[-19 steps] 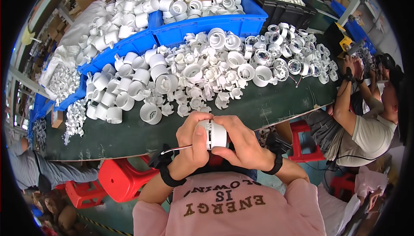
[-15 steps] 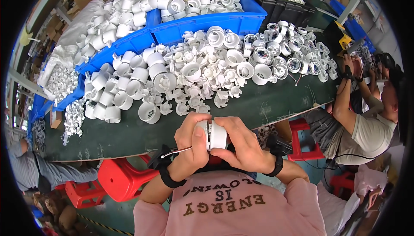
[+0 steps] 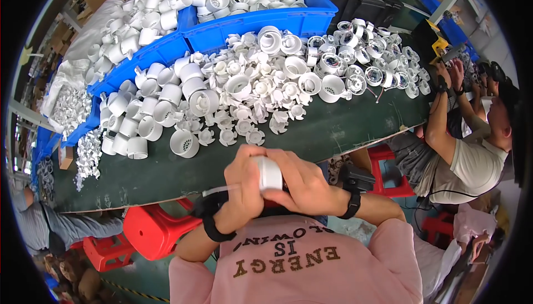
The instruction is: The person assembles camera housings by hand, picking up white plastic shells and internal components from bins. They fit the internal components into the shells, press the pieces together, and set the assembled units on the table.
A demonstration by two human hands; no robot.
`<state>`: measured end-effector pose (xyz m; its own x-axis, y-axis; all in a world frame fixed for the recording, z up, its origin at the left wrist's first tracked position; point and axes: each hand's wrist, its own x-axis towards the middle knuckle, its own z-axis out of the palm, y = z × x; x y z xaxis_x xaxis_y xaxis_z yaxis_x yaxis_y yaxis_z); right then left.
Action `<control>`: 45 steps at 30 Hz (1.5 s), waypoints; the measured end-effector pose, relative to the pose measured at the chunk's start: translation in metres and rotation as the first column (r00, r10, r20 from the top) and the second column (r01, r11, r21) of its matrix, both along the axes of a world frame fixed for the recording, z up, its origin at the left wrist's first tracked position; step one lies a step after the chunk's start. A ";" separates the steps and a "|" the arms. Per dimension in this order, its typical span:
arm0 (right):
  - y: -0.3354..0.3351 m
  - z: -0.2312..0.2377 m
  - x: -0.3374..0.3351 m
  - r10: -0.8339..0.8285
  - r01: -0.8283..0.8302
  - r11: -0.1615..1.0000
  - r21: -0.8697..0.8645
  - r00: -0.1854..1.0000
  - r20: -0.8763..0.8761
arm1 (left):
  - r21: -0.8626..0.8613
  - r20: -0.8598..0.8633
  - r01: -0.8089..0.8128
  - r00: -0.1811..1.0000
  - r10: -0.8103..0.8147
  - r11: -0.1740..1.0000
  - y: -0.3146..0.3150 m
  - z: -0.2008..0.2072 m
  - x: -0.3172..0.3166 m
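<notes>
Low in the middle of the frame, the person's two hands met close to the chest, just below the near edge of the dark green table (image 3: 333,137). The left hand (image 3: 244,187) was curled tight, fingers bent over the top of a small white cylindrical housing (image 3: 270,173), thumb side pressed to its left face. The right hand (image 3: 302,184) wrapped the same housing from the right and beneath, its fingers folded round it. So both hands gripped the one piece between them, wrists angled inward, each wearing a black wristband. A thin pale wire (image 3: 222,190) ran out leftward from under the left hand.

Above them, across the centre of the frame, a heap of white plastic parts (image 3: 244,93) covered the table, with blue bins (image 3: 261,23) of more parts behind it at the top. A red stool (image 3: 158,229) stood at lower left. At the right edge another person (image 3: 466,159) sat at the table, hands raised to it.
</notes>
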<state>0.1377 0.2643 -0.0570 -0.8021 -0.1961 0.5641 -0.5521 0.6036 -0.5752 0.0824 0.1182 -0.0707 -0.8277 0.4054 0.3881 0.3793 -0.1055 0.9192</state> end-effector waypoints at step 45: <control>0.071 0.031 0.007 0.087 -0.077 0.994 -0.081 0.988 0.126 | 0.069 0.589 0.309 0.755 -0.289 0.949 0.023 0.032 -0.003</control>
<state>0.1449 0.3355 -0.0258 -0.8522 -0.2252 0.4723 -0.5160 0.5110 -0.6875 0.0791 0.1414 -0.0391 -0.7239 0.6741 -0.1467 -0.2781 -0.0905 0.9563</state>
